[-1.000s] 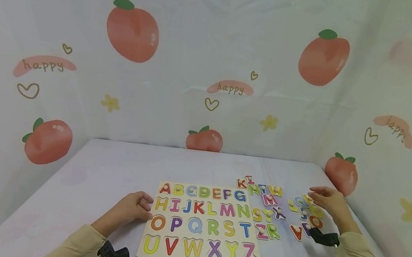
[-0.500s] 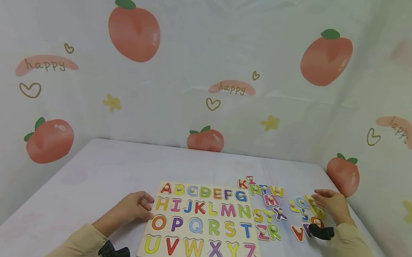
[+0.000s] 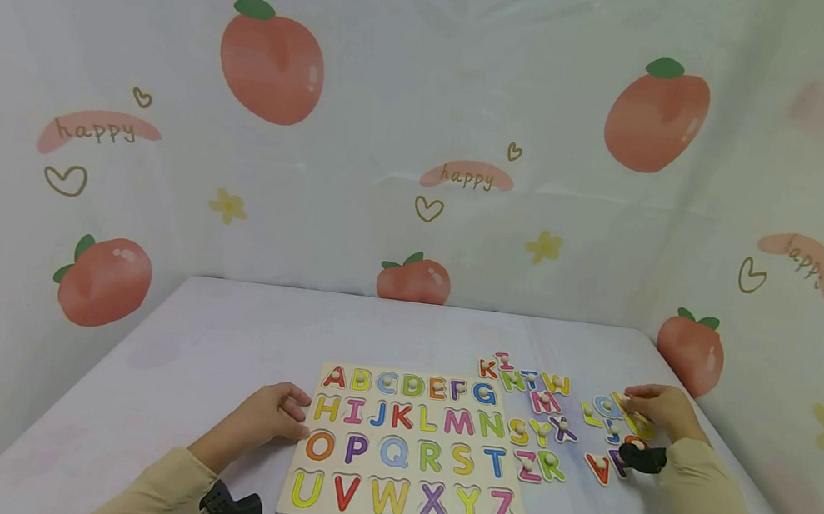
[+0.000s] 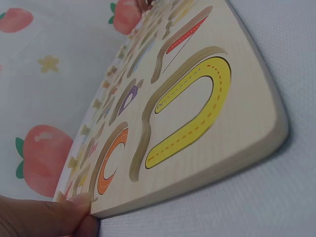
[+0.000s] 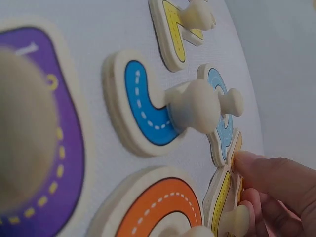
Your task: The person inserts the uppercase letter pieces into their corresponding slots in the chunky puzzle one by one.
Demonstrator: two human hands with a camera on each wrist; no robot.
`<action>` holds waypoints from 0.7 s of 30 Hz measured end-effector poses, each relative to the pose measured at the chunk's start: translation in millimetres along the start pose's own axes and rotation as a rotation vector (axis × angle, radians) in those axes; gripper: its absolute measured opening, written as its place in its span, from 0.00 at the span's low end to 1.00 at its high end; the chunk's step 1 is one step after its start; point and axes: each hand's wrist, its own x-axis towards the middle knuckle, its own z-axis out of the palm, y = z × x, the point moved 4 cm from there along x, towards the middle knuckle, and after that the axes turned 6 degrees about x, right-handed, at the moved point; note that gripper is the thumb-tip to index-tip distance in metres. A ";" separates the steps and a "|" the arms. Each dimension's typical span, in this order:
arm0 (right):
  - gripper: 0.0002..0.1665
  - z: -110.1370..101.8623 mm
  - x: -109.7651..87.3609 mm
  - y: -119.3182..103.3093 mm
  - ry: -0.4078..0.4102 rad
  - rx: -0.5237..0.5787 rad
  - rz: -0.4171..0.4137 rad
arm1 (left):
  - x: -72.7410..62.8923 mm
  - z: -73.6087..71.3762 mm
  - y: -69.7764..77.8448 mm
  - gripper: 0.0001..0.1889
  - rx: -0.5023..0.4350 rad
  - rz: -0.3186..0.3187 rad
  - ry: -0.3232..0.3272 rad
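Observation:
A wooden alphabet puzzle board (image 3: 407,474) lies on the table, its A to G row filled with knobbed letters and the lower rows showing printed recesses. At its left edge, my left hand (image 3: 262,421) holds the board between thumb (image 4: 79,201) and fingers. On the far right, my right hand (image 3: 667,411) reaches into a cluster of loose letters. Its thumb and curled fingers pinch a yellow-orange letter piece (image 5: 237,148), mostly hidden by the hand. Around it lie a light blue Q (image 5: 217,81), a blue J (image 5: 148,116), an orange O (image 5: 160,197) and a yellow U (image 5: 219,202).
Between board and right hand lie more loose letters, among them a pink M (image 3: 544,402), a purple X (image 3: 563,429), a green R (image 3: 551,466) and a red V (image 3: 597,468). A fruit-printed curtain (image 3: 357,201) hangs behind the table (image 3: 239,323).
My right hand has come down and slightly inward onto the letter cluster, and its fingers have closed on a yellow-orange piece. The left hand stays at the board's edge.

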 end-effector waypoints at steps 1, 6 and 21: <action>0.31 -0.1 0.1 -0.1 -0.003 -0.006 -0.003 | 0.0 0.0 0.0 0.23 0.001 0.002 -0.001; 0.27 -0.2 -1.3 -2.9 -0.012 -0.031 -0.010 | 0.5 0.2 -0.6 0.23 -0.005 0.003 0.001; 0.28 5.8 -21.6 -58.5 0.045 -0.074 -0.234 | 2.5 1.0 -3.4 0.24 0.003 -0.002 -0.011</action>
